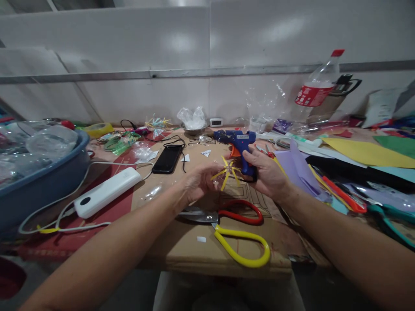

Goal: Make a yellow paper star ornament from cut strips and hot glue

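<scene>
My left hand (204, 180) pinches a small star-shaped piece (231, 169) made of thin yellow strips that spread out from a clear centre. In my right hand (267, 172) is a blue hot glue gun (244, 144) with an orange trigger, gripped by its handle. Its nozzle points to the left, above and behind the yellow star. Whether the trigger is pressed, I cannot make out. Below my hands lies a large pair of scissors (241, 246) with one red and one yellow handle loop, its blades partly under my left forearm.
A black phone (167, 159) and a white power bank (106, 192) with a looped cable lie left. Beyond them stands a blue basin (48, 183) of clear plastic. Coloured paper (369, 151), red cutters (343, 194) and a tilted cola bottle (316, 93) are at right. Cardboard (181, 255) covers the table.
</scene>
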Demonstrator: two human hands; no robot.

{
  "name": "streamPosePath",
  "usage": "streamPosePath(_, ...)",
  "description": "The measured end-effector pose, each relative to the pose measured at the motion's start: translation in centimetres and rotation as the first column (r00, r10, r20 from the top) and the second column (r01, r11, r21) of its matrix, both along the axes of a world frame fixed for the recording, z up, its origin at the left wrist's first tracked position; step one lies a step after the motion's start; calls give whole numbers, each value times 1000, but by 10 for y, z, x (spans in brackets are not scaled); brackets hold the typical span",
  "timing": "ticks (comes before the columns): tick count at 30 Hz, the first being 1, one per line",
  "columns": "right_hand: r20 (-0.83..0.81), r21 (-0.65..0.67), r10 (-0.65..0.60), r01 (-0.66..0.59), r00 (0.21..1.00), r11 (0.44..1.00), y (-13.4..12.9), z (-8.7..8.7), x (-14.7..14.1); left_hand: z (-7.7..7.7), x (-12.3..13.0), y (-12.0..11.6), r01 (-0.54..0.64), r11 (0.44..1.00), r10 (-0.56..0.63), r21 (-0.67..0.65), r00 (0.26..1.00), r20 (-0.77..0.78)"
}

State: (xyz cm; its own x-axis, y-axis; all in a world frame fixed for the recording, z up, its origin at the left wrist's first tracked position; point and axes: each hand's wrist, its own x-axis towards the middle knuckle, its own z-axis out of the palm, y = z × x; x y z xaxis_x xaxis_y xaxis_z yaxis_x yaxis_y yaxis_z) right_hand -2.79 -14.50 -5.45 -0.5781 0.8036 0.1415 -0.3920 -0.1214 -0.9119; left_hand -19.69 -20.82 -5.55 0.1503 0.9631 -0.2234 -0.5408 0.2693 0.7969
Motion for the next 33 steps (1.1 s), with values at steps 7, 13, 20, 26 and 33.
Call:
streamPosePath(7,42,33,4,-6,999,999,-3,3,1,-3,-5,1,39,999,-38,11,997,-61)
streamPosePath(13,18,39,25,-25,1000,999,-3,2,2,-3,-5,0,72,997,-68,37,994,-89)
streamPosePath(20,-1,67,52,-51,999,996,-3,-1,2,-7,-5,1,106,993,-97,58,986,-138)
streamPosePath(26,-2,56,55,-54,999,997,-1,-2,2,-6,-2,1,120,989,-105,81,979,-173)
streamPosePath(33,-9,41,63,-63,998,997,1,-6,2,-10,0,3,106,990,-88,96,981,-175)
